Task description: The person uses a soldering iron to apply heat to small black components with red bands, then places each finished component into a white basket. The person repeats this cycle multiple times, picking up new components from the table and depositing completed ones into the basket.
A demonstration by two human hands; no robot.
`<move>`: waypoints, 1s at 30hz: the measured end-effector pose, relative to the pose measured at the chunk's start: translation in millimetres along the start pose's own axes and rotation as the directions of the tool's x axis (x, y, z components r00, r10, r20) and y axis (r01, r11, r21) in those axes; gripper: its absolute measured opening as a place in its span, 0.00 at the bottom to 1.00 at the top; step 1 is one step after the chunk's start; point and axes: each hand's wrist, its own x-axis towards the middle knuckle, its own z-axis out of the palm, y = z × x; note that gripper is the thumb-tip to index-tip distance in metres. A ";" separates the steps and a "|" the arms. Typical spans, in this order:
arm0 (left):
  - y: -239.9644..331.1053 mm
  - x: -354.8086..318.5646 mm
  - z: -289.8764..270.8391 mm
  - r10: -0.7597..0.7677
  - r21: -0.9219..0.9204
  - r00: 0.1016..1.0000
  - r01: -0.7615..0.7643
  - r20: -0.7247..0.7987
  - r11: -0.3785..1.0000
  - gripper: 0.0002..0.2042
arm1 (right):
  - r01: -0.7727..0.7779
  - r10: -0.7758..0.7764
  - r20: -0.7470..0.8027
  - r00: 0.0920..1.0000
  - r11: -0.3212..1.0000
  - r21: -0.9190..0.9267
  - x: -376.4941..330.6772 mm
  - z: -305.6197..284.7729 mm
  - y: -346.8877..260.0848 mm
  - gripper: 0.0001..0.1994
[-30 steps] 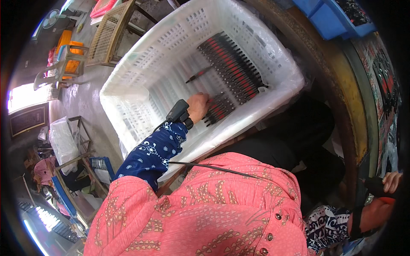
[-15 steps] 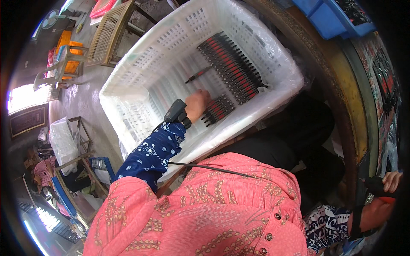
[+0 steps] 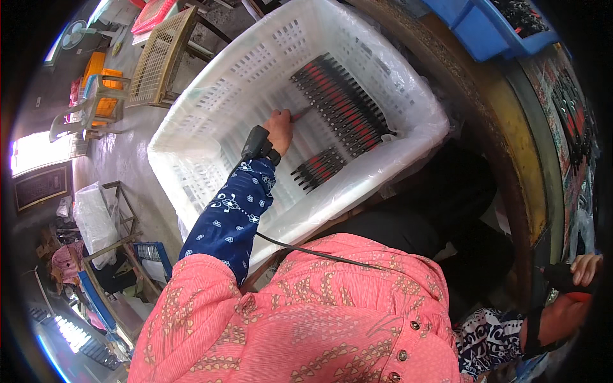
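Note:
My left hand [image 3: 280, 131], in a blue patterned sleeve with a black device strapped at the wrist, is inside a white plastic crate [image 3: 223, 83] lined with clear film. Its fingers are closed at the near end of a single slim black-and-red pen-like piece [image 3: 301, 114]. Right beside it, similar pieces lie side by side in a long row [image 3: 341, 102], and a shorter row [image 3: 319, 167] lies nearer to me. At the far right edge my right hand [image 3: 584, 271] has curled fingers; whatever is in them is hidden.
A blue bin [image 3: 491, 32] with dark pieces stands at the upper right. Below it, more black-and-red pieces [image 3: 571, 121] lie on the worktable by its curved brown edge [image 3: 511, 121]. A mesh-topped frame [image 3: 159, 57] and a plastic chair [image 3: 96, 105] stand on the floor at left.
My left hand has moved from beside the shorter row, farther into the crate and slightly left, onto the single piece's end. The right hand has barely moved.

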 end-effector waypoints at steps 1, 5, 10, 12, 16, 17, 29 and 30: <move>-0.5 -0.8 2.4 -0.003 0.003 1.000 0.003 -0.005 1.000 0.10 | -0.001 0.001 0.004 1.000 1.000 0.000 0.2 -0.1 0.1 0.18; -5.5 -6.1 5.5 0.031 -0.001 0.999 -0.031 -0.011 1.000 0.10 | -0.006 0.006 -0.001 1.000 1.000 0.005 0.2 0.0 0.5 0.18; -7.3 -10.9 7.2 0.072 -0.051 0.997 -0.074 -0.039 0.996 0.09 | -0.003 0.003 0.003 1.000 1.000 0.009 0.1 -0.9 0.0 0.18; -7.0 -15.3 6.7 0.081 -0.046 0.995 -0.083 -0.052 0.995 0.08 | -0.007 0.007 0.001 1.000 1.000 0.020 0.5 -1.2 0.0 0.18; -6.0 -27.9 1.1 0.067 0.012 0.998 -0.067 -0.013 0.998 0.07 | -0.015 0.015 -0.022 1.000 1.000 0.010 0.9 -0.9 0.7 0.18; -5.3 -31.8 -0.5 0.058 0.027 0.998 -0.058 0.015 0.998 0.07 | -0.008 0.007 -0.037 0.999 1.000 -0.030 0.9 -0.7 1.1 0.18; -8.9 -32.0 10.8 0.030 -0.175 0.999 -0.022 0.043 0.984 0.06 | 0.004 -0.004 0.025 1.000 1.000 -0.013 -2.7 -0.2 0.8 0.18; -9.5 -33.7 12.7 0.005 -0.215 0.994 0.020 0.113 0.976 0.07 | 0.001 0.000 0.029 1.000 1.000 -0.012 -2.5 0.2 0.7 0.18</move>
